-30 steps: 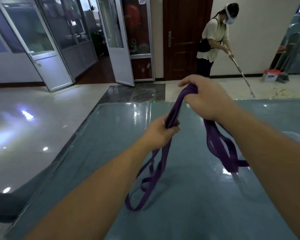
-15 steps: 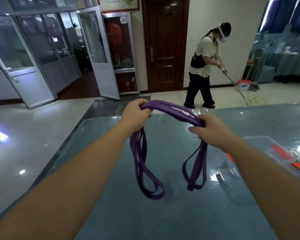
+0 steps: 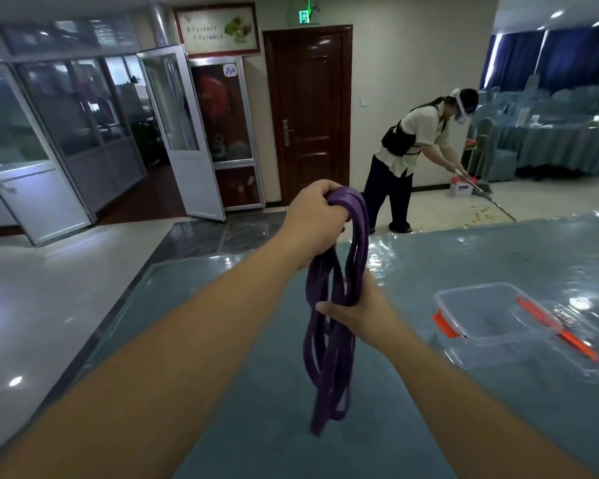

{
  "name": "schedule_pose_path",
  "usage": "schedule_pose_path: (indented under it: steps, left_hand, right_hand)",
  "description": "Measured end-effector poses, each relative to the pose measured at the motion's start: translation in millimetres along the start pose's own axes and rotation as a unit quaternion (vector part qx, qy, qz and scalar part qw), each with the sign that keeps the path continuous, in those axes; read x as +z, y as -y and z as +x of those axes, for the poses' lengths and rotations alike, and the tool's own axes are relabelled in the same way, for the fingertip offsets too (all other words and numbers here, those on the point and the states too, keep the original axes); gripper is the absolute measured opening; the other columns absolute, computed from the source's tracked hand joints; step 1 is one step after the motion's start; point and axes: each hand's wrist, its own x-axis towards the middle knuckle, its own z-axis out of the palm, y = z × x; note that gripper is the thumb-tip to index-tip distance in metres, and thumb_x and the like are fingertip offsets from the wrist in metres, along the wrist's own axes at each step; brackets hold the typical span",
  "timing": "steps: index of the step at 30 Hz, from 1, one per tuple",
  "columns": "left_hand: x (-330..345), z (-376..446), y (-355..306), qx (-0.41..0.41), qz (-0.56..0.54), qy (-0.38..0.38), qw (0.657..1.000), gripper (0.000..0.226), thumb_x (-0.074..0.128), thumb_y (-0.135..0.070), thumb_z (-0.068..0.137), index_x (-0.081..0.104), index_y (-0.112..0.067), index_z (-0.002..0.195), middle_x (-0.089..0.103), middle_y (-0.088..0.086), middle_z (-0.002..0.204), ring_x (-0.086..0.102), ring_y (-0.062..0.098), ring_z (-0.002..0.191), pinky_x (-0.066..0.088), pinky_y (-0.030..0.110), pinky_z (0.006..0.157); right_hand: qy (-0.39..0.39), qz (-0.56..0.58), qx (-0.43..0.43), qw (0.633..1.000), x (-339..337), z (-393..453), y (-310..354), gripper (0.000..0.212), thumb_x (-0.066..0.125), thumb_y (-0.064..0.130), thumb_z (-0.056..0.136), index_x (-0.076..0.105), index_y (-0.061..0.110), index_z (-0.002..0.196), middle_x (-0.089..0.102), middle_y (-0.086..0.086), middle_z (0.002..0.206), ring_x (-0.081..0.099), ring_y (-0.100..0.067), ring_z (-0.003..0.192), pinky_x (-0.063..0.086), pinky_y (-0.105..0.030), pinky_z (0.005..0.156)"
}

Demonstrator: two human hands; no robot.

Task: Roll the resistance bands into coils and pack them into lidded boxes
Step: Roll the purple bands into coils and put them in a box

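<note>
Glossy blue table [image 3: 498, 257], tiled hall

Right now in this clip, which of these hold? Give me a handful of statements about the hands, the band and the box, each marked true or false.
1. Both hands hold the purple band. True: the left hand grips its top and the right hand grips the bundled strands lower down.
2. The band is already a tight coil. False: it hangs in long loose loops above the table.
3. The clear box has its lid on. False: it stands open, and nothing shows inside it.
4. The box is to the right of the hands. True.
5. The band lies inside the box. False: it is held in the air, apart from the box.
</note>
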Motion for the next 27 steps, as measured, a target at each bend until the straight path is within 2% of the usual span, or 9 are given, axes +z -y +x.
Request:
schedule_pose_path:
  steps: [2, 4, 6, 8, 10, 12, 14, 21, 27]
  left_hand:
    - [7, -4, -9, -0.007, -0.046, 0.018, 0.999, 0.023, 0.057, -0.003, 0.095, 0.069, -0.020, 0.104, 0.071, 0.003, 0.091, 0.072, 0.017, 0.074, 0.061, 0.027, 0.061]
    - [11, -10, -20, -0.009, -0.067, 0.037, 0.997, 0.025, 0.054, -0.001, 0.097, 0.067, -0.021, 0.104, 0.068, 0.001, 0.086, 0.064, 0.011, 0.067, 0.051, 0.018, 0.051]
    - [13, -13, -28, -0.008, -0.091, 0.053, 0.994, 0.027, 0.053, -0.001, 0.098, 0.067, -0.023, 0.104, 0.067, 0.001, 0.087, 0.062, 0.012, 0.070, 0.050, 0.019, 0.054]
    - [11, -14, -35, -0.002, -0.117, 0.059, 0.991, 0.029, 0.053, 0.001, 0.099, 0.067, -0.024, 0.107, 0.068, 0.001, 0.088, 0.063, 0.012, 0.073, 0.051, 0.019, 0.056]
    - [7, -12, -37, 0.005, -0.119, 0.060, 0.991, 0.029, 0.054, 0.001, 0.099, 0.067, -0.022, 0.111, 0.069, -0.001, 0.088, 0.064, 0.009, 0.072, 0.052, 0.018, 0.056]
    - [2, -11, -33, -0.001, -0.117, 0.053, 0.992, 0.028, 0.055, 0.000, 0.099, 0.068, -0.021, 0.113, 0.071, 0.000, 0.090, 0.066, 0.011, 0.074, 0.053, 0.020, 0.059]
    - [-4, -8, -22, -0.024, -0.129, 0.032, 0.991, 0.026, 0.056, 0.000, 0.099, 0.069, -0.020, 0.109, 0.072, 0.003, 0.090, 0.068, 0.015, 0.076, 0.055, 0.024, 0.059]
    - [4, -6, 16, -0.075, -0.182, 0.013, 0.980, 0.029, 0.053, 0.002, 0.099, 0.068, -0.024, 0.096, 0.070, 0.003, 0.084, 0.064, 0.016, 0.068, 0.052, 0.026, 0.056]
    - [21, 11, 40, -0.116, -0.201, 0.035, 0.972, 0.030, 0.052, 0.003, 0.099, 0.067, -0.023, 0.097, 0.071, 0.005, 0.084, 0.066, 0.019, 0.071, 0.057, 0.029, 0.063]
  right_hand:
    - [-0.009, 0.052, -0.005, 0.999, 9, 0, -5, 0.081, 0.094, 0.039, 0.066, 0.049, 0.042, 0.133, 0.068, 0.019, 0.118, 0.069, -0.002, 0.106, 0.062, -0.032, 0.088]
    - [0.008, 0.099, -0.016, 0.995, 14, -6, -7, 0.089, 0.094, 0.032, 0.070, 0.043, 0.046, 0.143, 0.061, 0.029, 0.130, 0.061, 0.006, 0.118, 0.057, -0.019, 0.089]
    - [0.029, 0.125, -0.018, 0.992, 17, -14, -15, 0.089, 0.093, 0.025, 0.073, 0.043, 0.049, 0.142, 0.057, 0.033, 0.135, 0.060, 0.010, 0.120, 0.057, -0.017, 0.089]
    - [0.019, 0.159, 0.020, 0.987, 20, -20, -26, 0.071, 0.092, 0.020, 0.076, 0.055, 0.039, 0.133, 0.066, 0.016, 0.129, 0.072, -0.006, 0.107, 0.063, -0.027, 0.083]
    - [-0.005, 0.151, 0.052, 0.987, 20, -20, -33, 0.047, 0.089, 0.018, 0.078, 0.066, 0.026, 0.119, 0.074, 0.002, 0.112, 0.077, -0.016, 0.092, 0.064, -0.030, 0.074]
    - [-0.026, 0.111, 0.058, 0.992, 17, -18, -41, 0.029, 0.084, 0.014, 0.080, 0.070, 0.012, 0.105, 0.075, -0.003, 0.092, 0.071, -0.015, 0.079, 0.061, -0.028, 0.069]
    - [-0.040, 0.083, 0.071, 0.993, 11, -18, -50, 0.025, 0.082, 0.010, 0.078, 0.066, 0.001, 0.096, 0.065, -0.003, 0.074, 0.060, -0.015, 0.068, 0.051, -0.029, 0.059]
    - [-0.023, 0.003, 0.100, 0.995, -7, -37, -82, 0.025, 0.082, 0.013, 0.077, 0.060, 0.019, 0.086, 0.061, 0.001, 0.067, 0.056, -0.009, 0.057, 0.048, -0.023, 0.052]
    - [-0.085, 0.007, 0.197, 0.977, -16, -54, -115, 0.026, 0.080, 0.013, 0.081, 0.064, 0.025, 0.098, 0.077, -0.004, 0.079, 0.076, -0.022, 0.072, 0.065, -0.042, 0.069]
